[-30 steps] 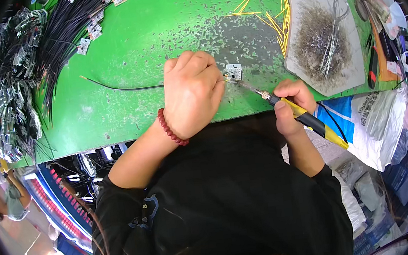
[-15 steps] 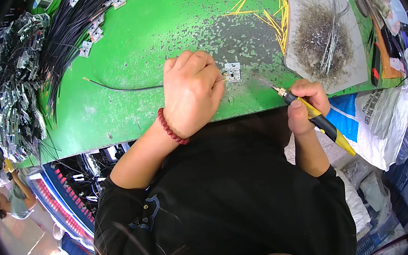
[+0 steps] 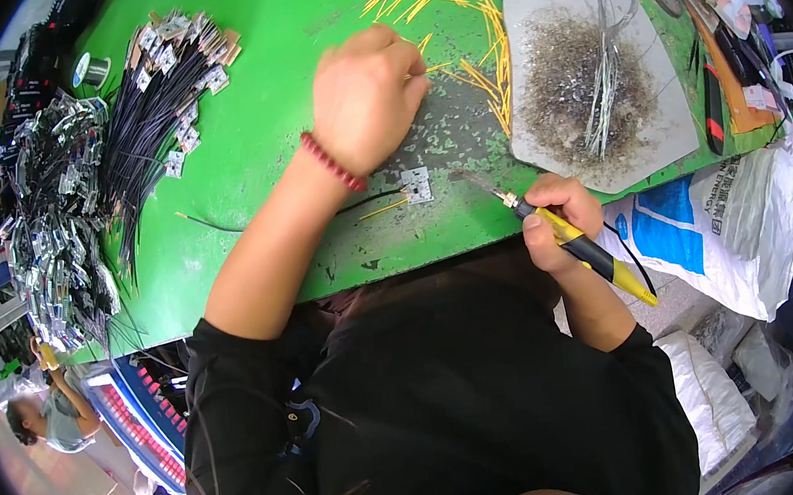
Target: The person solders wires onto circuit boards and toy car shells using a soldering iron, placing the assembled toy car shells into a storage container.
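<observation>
While our right hand (image 3: 559, 216) grips the soldering iron (image 3: 570, 239) beside the small board (image 3: 417, 185), our left hand (image 3: 366, 96), fingers curled, reaches the yellow wire pieces (image 3: 449, 10); black cable bundles (image 3: 147, 129) lie well left.

So my left hand (image 3: 366, 96) was parked right over the little circuit board (image 3: 417, 185) a second ago, now it's lifted off and gone up the desk (image 3: 243, 167) to the pile of yellow wire bits (image 3: 449, 10). Board sits uncovered with its black wire (image 3: 288, 222). The soldering iron (image 3: 560, 235) in my right hand (image 3: 558, 221) backed its tip off the board a touch
</observation>
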Available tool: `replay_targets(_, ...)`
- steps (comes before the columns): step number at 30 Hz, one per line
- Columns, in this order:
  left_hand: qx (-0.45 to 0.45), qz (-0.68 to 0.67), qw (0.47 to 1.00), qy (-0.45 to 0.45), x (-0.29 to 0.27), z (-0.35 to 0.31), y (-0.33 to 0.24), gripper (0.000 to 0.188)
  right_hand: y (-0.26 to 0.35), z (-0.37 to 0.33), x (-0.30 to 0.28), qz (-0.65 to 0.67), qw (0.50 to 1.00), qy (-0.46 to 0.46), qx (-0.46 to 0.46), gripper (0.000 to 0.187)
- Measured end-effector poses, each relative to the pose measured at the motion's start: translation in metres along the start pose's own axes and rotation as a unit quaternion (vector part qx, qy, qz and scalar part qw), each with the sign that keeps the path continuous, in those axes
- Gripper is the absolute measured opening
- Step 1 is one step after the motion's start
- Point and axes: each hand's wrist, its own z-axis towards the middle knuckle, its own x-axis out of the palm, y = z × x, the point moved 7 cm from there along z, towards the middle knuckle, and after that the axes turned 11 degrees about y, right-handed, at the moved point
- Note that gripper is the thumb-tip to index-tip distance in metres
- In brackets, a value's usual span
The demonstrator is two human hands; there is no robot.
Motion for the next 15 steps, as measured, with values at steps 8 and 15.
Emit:
replay_targets(8,0.044,0.084,0.994,0.051,0.027,0.019,0.012,0.011,-0.003,-0.004,-0.001,0.022,1.0,0.005,0.007,0.022)
replay_targets(15,0.061,0.043,0.997,-0.012,-0.015,-0.006,-0.003,0.01,-0.006,-0.009,0.001,0.024,0.998,0.022,0.047,0.023)
